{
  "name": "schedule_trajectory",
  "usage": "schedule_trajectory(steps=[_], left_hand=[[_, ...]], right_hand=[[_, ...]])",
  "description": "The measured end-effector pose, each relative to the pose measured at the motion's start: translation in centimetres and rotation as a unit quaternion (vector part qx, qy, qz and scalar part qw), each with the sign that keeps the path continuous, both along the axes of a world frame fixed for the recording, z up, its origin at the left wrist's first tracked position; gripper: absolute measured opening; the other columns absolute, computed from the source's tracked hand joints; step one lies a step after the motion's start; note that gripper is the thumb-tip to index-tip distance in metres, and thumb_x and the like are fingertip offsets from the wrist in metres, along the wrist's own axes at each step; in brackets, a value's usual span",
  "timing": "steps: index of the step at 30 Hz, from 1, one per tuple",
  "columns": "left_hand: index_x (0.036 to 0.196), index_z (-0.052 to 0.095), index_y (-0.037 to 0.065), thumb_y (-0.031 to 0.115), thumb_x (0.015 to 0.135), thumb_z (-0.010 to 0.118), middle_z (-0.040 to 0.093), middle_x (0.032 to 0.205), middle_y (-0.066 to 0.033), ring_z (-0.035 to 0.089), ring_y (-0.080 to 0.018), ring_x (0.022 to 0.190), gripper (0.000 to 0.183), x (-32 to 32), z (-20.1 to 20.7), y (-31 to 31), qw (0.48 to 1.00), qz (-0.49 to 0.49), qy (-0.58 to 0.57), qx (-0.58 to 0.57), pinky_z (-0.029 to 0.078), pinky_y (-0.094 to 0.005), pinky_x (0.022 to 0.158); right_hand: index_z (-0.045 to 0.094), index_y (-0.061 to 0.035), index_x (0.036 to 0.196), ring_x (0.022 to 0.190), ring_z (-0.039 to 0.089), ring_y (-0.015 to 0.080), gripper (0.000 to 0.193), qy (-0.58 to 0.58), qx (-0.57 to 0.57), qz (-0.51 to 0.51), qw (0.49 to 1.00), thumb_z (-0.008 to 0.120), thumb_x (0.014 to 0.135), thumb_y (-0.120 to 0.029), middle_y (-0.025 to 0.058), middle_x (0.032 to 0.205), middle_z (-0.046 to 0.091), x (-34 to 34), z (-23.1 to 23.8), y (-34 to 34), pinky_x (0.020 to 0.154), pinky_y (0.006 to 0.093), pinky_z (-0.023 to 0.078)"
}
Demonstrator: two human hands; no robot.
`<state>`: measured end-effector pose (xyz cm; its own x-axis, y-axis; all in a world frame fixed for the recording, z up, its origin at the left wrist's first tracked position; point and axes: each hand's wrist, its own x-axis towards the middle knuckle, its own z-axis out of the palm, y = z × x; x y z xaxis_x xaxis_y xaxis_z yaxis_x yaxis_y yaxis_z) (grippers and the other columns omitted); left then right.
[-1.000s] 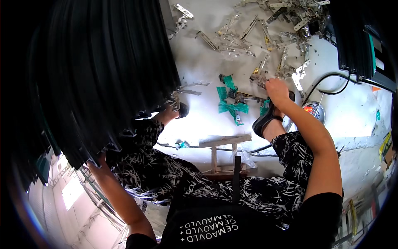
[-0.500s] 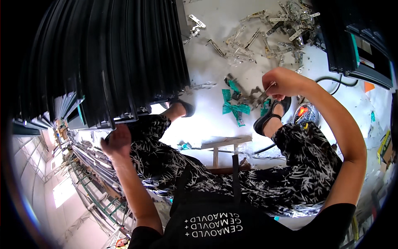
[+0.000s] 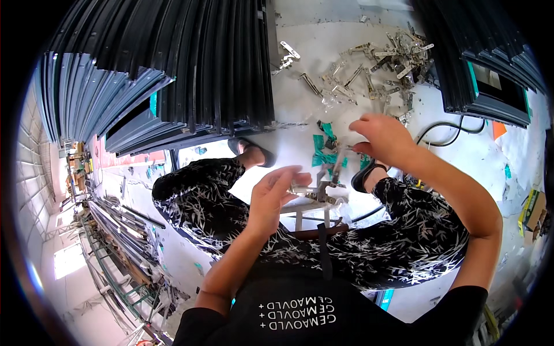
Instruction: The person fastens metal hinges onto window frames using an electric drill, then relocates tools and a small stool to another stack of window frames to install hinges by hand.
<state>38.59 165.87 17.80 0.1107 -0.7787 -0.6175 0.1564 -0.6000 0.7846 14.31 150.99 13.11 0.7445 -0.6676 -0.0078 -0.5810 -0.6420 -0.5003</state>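
A metal hinge with jointed arms (image 3: 323,192) spans the gap between my hands above the floor, slightly blurred. My left hand (image 3: 270,202) has its fingers closed around one end of it. My right hand (image 3: 385,140) is up and to the right, thumb and forefinger apart, near the hinge's upward-pointing arm. No firm grip shows there. Green tape scraps (image 3: 324,151) lie on the floor just beyond the hinge.
A heap of similar metal hinges (image 3: 398,60) lies on the floor ahead. Stacked black frame profiles (image 3: 213,69) rise at left, with more dark frames (image 3: 490,106) at right. A black cable (image 3: 456,130) curls on the floor. Between my legs is a small wooden stool (image 3: 317,230).
My left hand has come from the frame stack to the middle and closed on the hinge. The hinge has moved nearer my body, and my right hand's fingers have parted.
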Motion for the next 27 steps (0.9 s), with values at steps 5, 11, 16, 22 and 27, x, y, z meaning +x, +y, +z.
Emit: schedule_trajectory(steps=[5, 11, 16, 22, 27], left_hand=[[0.121, 0.053, -0.007, 0.026, 0.101, 0.048, 0.063, 0.115, -0.0175, 0.064, -0.0258, 0.106, 0.039, -1.8, -1.0, 1.2, 0.986, 0.160, 0.040, 0.001, 0.053, -0.0385, 0.092], [0.125, 0.052, -0.006, 0.027, 0.101, 0.050, 0.057, 0.123, -0.0134, 0.058, -0.0204, 0.112, 0.040, -5.0, -0.5, -0.4, 0.980, 0.178, 0.089, -0.022, 0.047, -0.0352, 0.099], [0.135, 0.043, -0.008, 0.021, 0.100, 0.052, 0.053, 0.132, -0.0171, 0.051, -0.0249, 0.124, 0.047, -4.6, -1.1, -2.4, 0.993, 0.096, 0.054, -0.051, 0.041, -0.0380, 0.107], [0.135, 0.045, -0.006, 0.011, 0.098, 0.049, 0.052, 0.133, -0.0158, 0.050, -0.0238, 0.124, 0.041, 1.5, -7.6, -4.0, 0.931, 0.101, -0.324, -0.135, 0.039, -0.0318, 0.103], [0.145, 0.027, -0.006, 0.018, 0.101, 0.043, 0.036, 0.148, -0.0232, 0.034, -0.0327, 0.138, 0.053, 0.8, -9.7, -6.3, 0.888, -0.095, -0.435, -0.111, 0.026, -0.0377, 0.113]], right_hand=[[0.061, -0.0048, 0.093, 0.088, 0.061, 0.0295, 0.035, -0.077, 0.078, 0.091, 0.990, 0.075, 0.076, -0.032, 0.0091, 0.088, 0.059, 3.6, 3.2, 5.5, 0.071, 0.0408, 0.052], [0.060, -0.0052, 0.085, 0.068, 0.056, 0.0181, 0.022, -0.103, -0.181, 0.109, 0.972, 0.062, 0.065, -0.016, 0.0041, 0.071, 0.053, 5.4, -0.6, 7.1, 0.049, 0.0281, 0.048], [0.059, -0.0074, 0.081, 0.071, 0.058, 0.0241, 0.010, -0.177, -0.066, 0.066, 0.980, 0.061, 0.072, -0.012, 0.0056, 0.074, 0.056, 3.9, -1.9, 2.3, 0.062, 0.0334, 0.051], [0.062, -0.0064, 0.084, 0.075, 0.059, 0.0305, 0.015, -0.228, 0.018, -0.034, 0.973, 0.068, 0.070, -0.007, 0.0089, 0.075, 0.058, 3.3, -3.6, -2.9, 0.066, 0.0426, 0.049], [0.065, -0.0053, 0.088, 0.077, 0.060, 0.0322, 0.016, -0.265, 0.080, -0.082, 0.957, 0.070, 0.073, -0.008, 0.0092, 0.081, 0.063, 4.3, -3.7, -5.1, 0.066, 0.0416, 0.049]])
